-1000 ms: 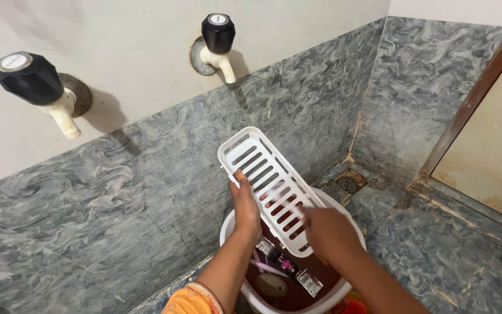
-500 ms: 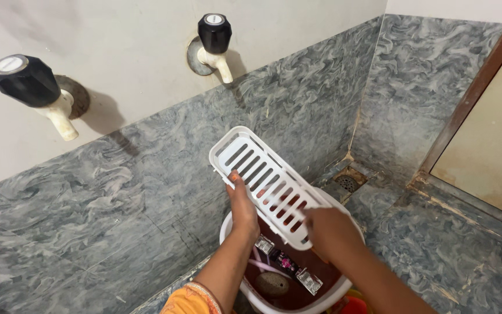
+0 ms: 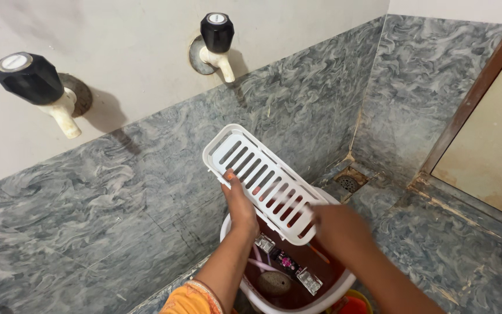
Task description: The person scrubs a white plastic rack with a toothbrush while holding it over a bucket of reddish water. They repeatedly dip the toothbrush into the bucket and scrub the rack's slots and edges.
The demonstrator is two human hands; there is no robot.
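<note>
Left hand (image 3: 240, 204) and right hand (image 3: 338, 228) hold white slotted tray (image 3: 262, 177) over bucket (image 3: 326, 293).

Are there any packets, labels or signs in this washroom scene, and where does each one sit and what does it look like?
Small packet: in the bucket, lower right, rectangular, silvery with dark print.
Second small packet: in the bucket, under the white slotted tray, silvery.
Dark packet: between those two, black with a pink spot.
Tap cap discs: round, pale, on the black tap handles; markings too small to tell.
No signs or screens.
</note>
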